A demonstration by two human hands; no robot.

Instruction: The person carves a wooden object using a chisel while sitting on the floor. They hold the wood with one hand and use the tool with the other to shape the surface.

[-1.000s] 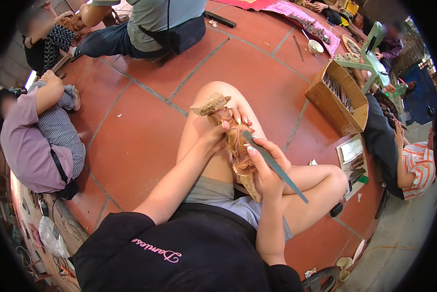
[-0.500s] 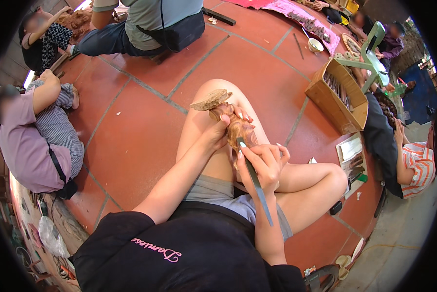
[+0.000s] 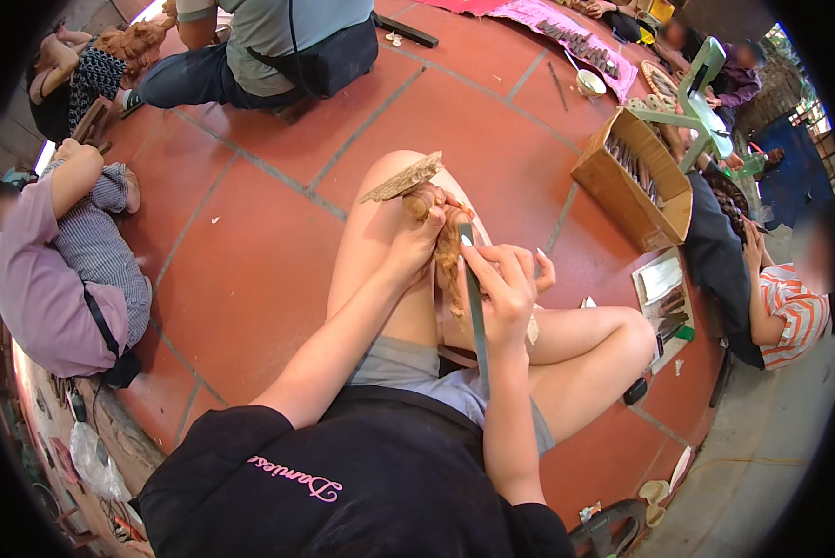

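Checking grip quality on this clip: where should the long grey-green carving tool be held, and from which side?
Probably by the upper part of the long grey-green carving tool, as the right hand does now, coming from the person's right. The thin straight shaft lets the fingers wrap close behind the working end, which meets the brown carved wooden figure resting on the thigh. The left hand steadies the figure from the other side.

The lower half of the brown carved wooden figure (image 3: 447,251) is hidden behind the right hand (image 3: 503,296), and the left hand (image 3: 415,244) covers part of its upper side. The long grey metal carving tool (image 3: 474,307) vanishes inside the right fist, so its tip on the wood cannot be seen. The contents of the open cardboard box (image 3: 633,179) are too small to tell. The seated person in the grey shirt (image 3: 268,33) is cut off by the top edge.
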